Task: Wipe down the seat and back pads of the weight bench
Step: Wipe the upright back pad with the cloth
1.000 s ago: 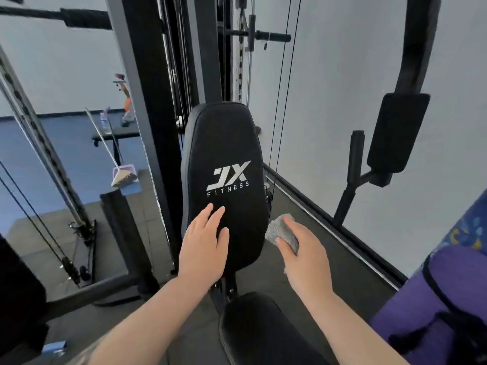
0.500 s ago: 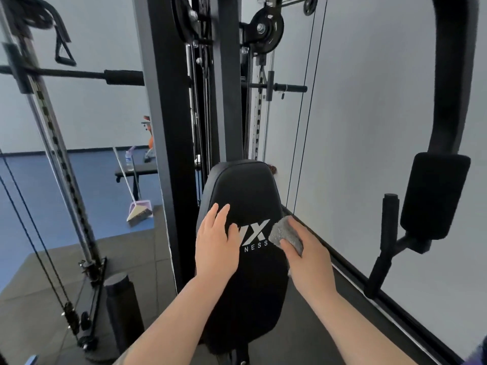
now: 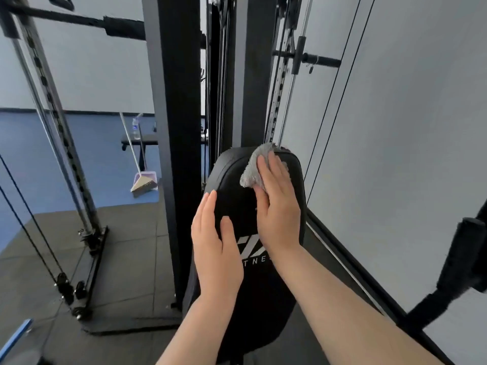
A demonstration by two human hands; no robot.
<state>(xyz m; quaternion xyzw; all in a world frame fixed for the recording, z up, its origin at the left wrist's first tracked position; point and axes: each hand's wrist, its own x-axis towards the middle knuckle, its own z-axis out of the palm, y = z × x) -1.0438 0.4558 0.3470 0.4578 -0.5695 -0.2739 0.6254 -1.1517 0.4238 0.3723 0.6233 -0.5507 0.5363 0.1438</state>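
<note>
The black upright back pad of the weight bench stands in front of me, its white logo partly hidden by my arms. My right hand presses a grey cloth flat against the pad's top right part, near the upper edge. My left hand rests flat on the pad's left side, fingers together and pointing up, holding nothing. The seat pad is out of view.
Black machine uprights and cables rise right behind the pad. A padded lever arm juts out at the right by the grey wall. A broom with dustpan and a bench with a bottle stand on the blue floor at the left.
My right hand carried the cloth from the pad's lower right edge up to its top. My left hand slid up the left side. The view moved closer and higher.
</note>
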